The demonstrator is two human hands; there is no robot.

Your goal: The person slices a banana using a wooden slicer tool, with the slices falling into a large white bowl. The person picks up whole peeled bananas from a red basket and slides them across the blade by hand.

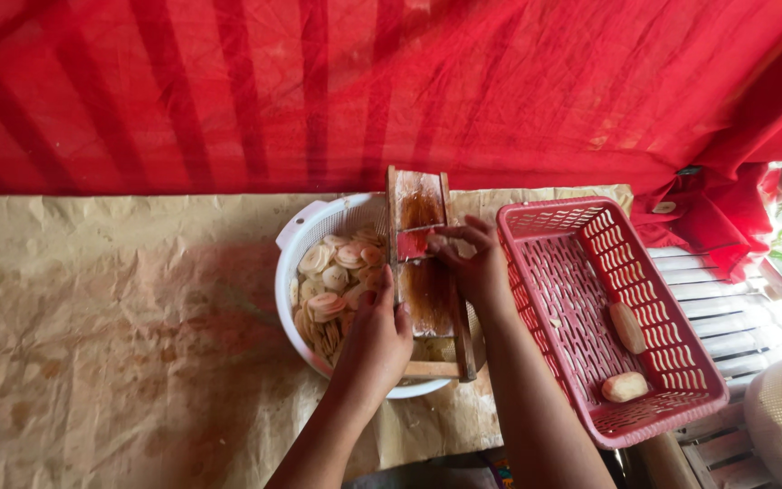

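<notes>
Paper: crumpled brown sheet over the table, stained in patches, running from the far left under everything else.

Bowl: white perforated tub, left of centre on the paper — its rim carries the slicer.

Slices: pale thin rounds heaped in the left half of the bowl, directly under and left of the slicer's edge.

Left hand: curled over the slicer's left rail near the end closest to the person, thumb along the rail; it clamps the board and holds nothing else.

Slicer: wooden board with side rails, laid across the bowl; its long axis runs away from the person, almost straight up the picture, with the blade slot about a third of the way down from the far end.

Right hand: fingers pinched narrow at the blade slot, on the board's right side; whatever small piece they press is hidden under the fingertips, so I cannot tell what it is.

Key relation: the right hand sits at the blade, further along the board than the left — the board's long axis lies between the two hands, so any stroke runs along it, toward or away from the person.

Basket: red slotted plastic, touching the slicer's right side.

Tubers: two peeled pale pieces in the basket's near right corner, nearer the right hand.

Second bowl: white, at the far right edge, with more slices.
</notes>
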